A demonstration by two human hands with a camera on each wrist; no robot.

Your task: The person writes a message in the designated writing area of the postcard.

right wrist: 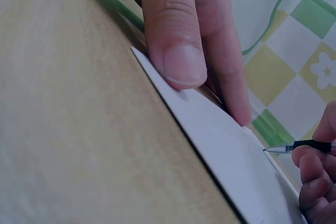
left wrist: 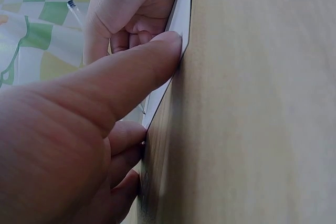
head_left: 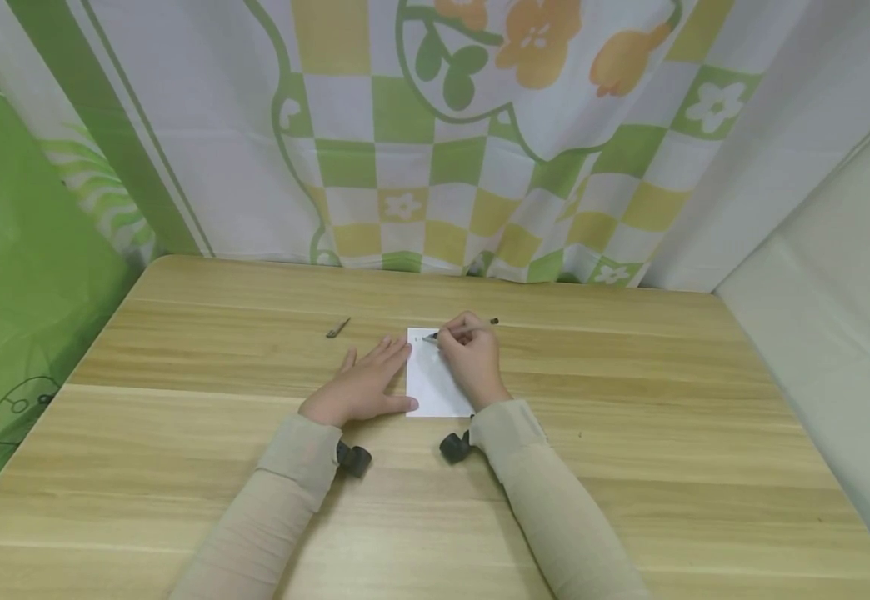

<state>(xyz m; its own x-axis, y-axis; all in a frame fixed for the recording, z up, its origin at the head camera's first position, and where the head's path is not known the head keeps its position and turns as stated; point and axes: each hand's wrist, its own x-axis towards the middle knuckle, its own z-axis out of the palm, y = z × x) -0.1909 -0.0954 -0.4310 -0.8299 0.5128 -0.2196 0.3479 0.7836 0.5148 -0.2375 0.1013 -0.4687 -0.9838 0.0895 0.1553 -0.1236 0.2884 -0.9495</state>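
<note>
Pen (right wrist: 303,145), pinched between thumb and fingers of the right hand (head_left: 474,357), held slanted over the paper (head_left: 435,387) – point down at the sheet's upper left part, dark rear end tipped up and away to the right. Tiny marks beside the point, too small to read. Other right-hand fingers curled in beneath the pen.

On the left hand (head_left: 363,387), fingers straight and spread, thumb wide of the rest; thumb tip resting on the sheet near its lower left corner, fingertips at the left edge higher up. Nothing gripped there – just flat contact.

Paper lying flat on the wood-grained table (head_left: 630,500), between both hands. Beyond the left hand, well apart from the sheet, a small slim dark object (head_left: 337,327). Black devices (head_left: 355,459) at both wrists, beside pale sleeves (head_left: 300,458). Behind the table, a checked, flowered curtain (head_left: 405,158).
</note>
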